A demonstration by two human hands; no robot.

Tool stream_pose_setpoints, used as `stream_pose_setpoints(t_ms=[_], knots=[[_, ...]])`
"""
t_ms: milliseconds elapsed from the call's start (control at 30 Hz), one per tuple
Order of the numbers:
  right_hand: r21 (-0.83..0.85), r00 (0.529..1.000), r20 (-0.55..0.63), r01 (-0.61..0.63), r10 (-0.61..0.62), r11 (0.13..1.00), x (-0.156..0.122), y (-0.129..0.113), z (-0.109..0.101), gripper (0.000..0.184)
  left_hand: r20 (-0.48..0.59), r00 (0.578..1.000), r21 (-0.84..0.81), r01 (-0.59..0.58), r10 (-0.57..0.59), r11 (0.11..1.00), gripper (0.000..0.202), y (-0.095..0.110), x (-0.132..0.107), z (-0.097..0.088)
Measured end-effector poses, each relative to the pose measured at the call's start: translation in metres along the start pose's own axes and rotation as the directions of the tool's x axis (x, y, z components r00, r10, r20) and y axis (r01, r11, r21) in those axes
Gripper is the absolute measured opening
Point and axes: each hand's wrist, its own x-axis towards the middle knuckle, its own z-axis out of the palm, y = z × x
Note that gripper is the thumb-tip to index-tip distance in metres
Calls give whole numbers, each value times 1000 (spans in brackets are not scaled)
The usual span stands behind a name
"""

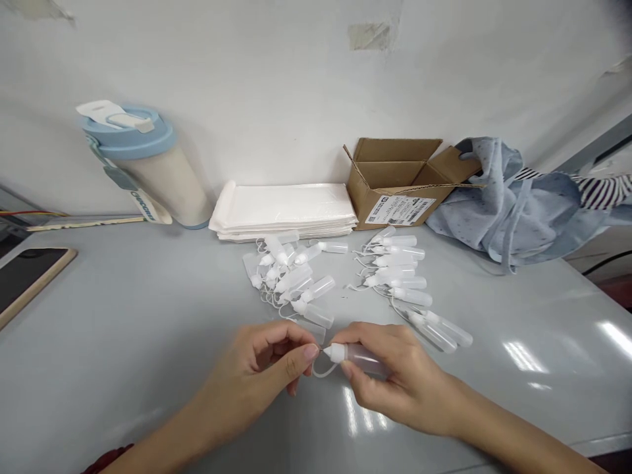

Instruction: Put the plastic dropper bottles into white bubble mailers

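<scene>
My right hand [402, 375] grips a small translucent squeeze bottle [363, 359] with a white conical top, held on its side with the tip pointing left. A thin dark needle shows at the tip. From the bottle's neck a white tether [323, 374] loops down and back to my left hand [276, 365]. Thumb and forefinger of that hand are pinched at the tip, around the tethered cap, which they mostly hide. Just beyond my hands lies a loose pile of similar bottles [316, 315]. More bottles [397, 271] lie in a rough row to the right.
Against the wall stand a tumbler with a blue lid [162, 164], a stack of white packets [289, 207] and an open cardboard box [395, 191]. Blue patterned cloth [513, 210] lies at the right. A phone [34, 276] rests on the grey table [123, 316] at left.
</scene>
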Motion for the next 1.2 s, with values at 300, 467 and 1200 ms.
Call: stream_pose_setpoints(t_ms=[300, 467, 1200], knots=[[-25, 997, 61, 52, -50, 998, -1, 3, 2, 19, 35, 999, 18, -2, 1, 1000, 25, -3, 0, 1], [-31, 993, 105, 60, -57, 998, -2, 3, 3, 21, 59, 998, 15, 7, -8, 1000, 25, -1, 2, 2], [-632, 982, -131, -188, 135, 752, 2, 21, -62, 20, -410, 909, 56, 100, -69, 993, 31, -6, 18, -32]])
